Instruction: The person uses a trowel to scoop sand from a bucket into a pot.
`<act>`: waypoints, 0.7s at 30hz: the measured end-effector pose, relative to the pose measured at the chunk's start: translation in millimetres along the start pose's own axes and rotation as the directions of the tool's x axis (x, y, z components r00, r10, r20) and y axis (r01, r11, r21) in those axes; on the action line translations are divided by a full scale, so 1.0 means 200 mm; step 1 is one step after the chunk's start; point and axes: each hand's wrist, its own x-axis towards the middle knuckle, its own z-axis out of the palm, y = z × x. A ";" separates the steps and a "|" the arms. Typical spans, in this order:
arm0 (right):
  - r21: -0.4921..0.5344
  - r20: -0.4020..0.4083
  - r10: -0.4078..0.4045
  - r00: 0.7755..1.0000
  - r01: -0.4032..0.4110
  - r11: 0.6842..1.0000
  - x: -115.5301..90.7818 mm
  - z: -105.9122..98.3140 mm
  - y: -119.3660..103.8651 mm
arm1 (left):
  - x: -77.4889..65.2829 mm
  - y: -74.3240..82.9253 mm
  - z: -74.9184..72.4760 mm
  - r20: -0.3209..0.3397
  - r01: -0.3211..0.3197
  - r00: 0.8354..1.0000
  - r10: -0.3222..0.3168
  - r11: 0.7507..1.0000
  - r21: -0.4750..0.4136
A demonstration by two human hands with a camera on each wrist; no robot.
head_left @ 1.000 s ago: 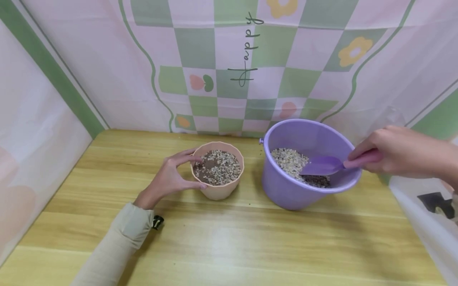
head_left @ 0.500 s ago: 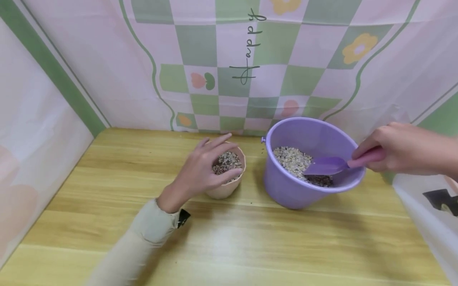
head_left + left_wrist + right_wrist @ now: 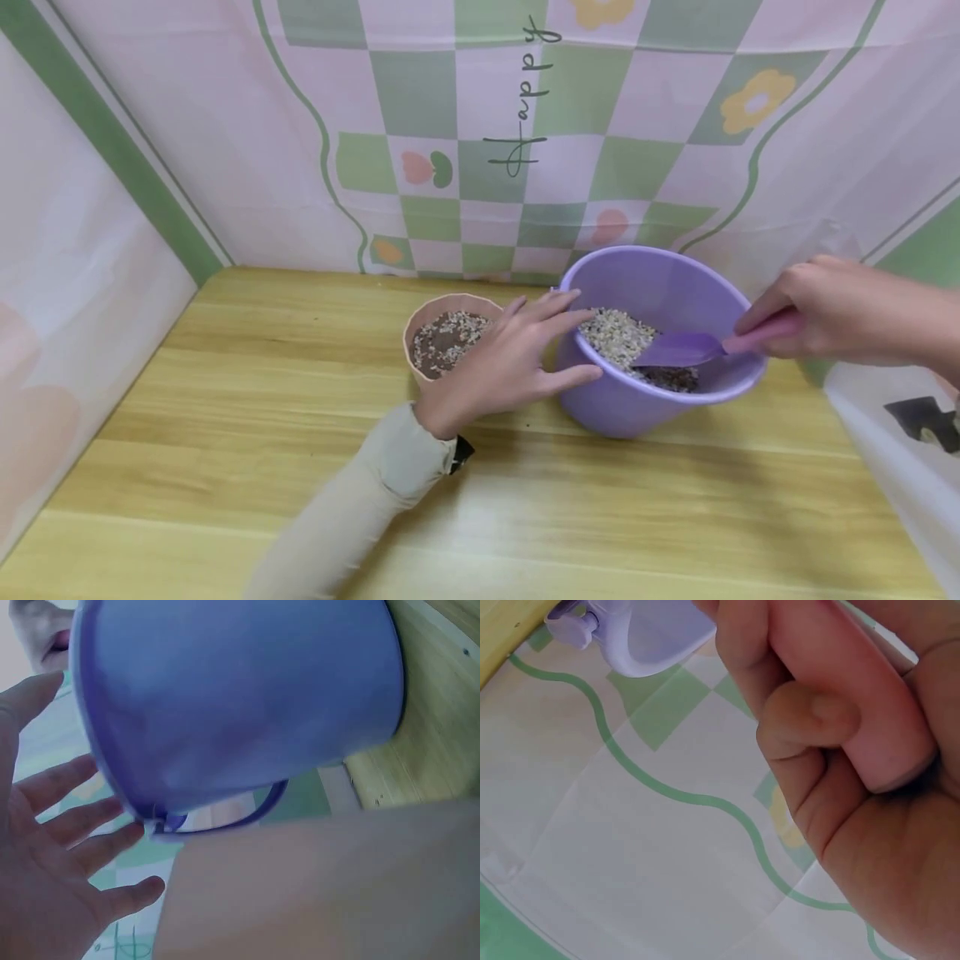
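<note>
My right hand (image 3: 840,312) grips the pink handle of a purple hand trowel (image 3: 678,350), its fingers wrapped round the grip (image 3: 847,682) in the right wrist view. The trowel's blade lies inside a purple bucket (image 3: 611,412), against pale gravel (image 3: 617,335) with darker soil beside it. Fingers spread, my left hand (image 3: 510,358) reaches to the bucket's left rim and holds nothing. In the left wrist view its fingertips (image 3: 124,836) are right at that rim. Partly hidden behind the left hand stands a peach flowerpot (image 3: 423,317), holding brown soil sprinkled with gravel.
A wooden table (image 3: 225,417) carries the pot and bucket. Behind it hangs a checked cloth (image 3: 487,167) with flowers and lettering. The bucket's loop handle (image 3: 266,810) hangs down its side, and a few crumbs lie on the wood.
My left hand has let go of the flowerpot's rim and moved right, across the pot, to the bucket's left rim. The right hand and trowel have stayed nearly still.
</note>
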 end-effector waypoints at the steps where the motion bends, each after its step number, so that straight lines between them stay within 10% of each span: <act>1: 0.002 0.001 0.003 1.000 -0.003 1.000 0.00 0.00 0.00 | 0.01 0.00 0.01 0.002 0.004 1.000 -0.004 1.000 0.001; 21: -0.060 0.220 0.170 0.960 -0.161 0.985 0.06 -0.02 -0.08 | 0.08 -0.03 0.04 -0.016 0.087 0.996 -0.088 0.994 -0.066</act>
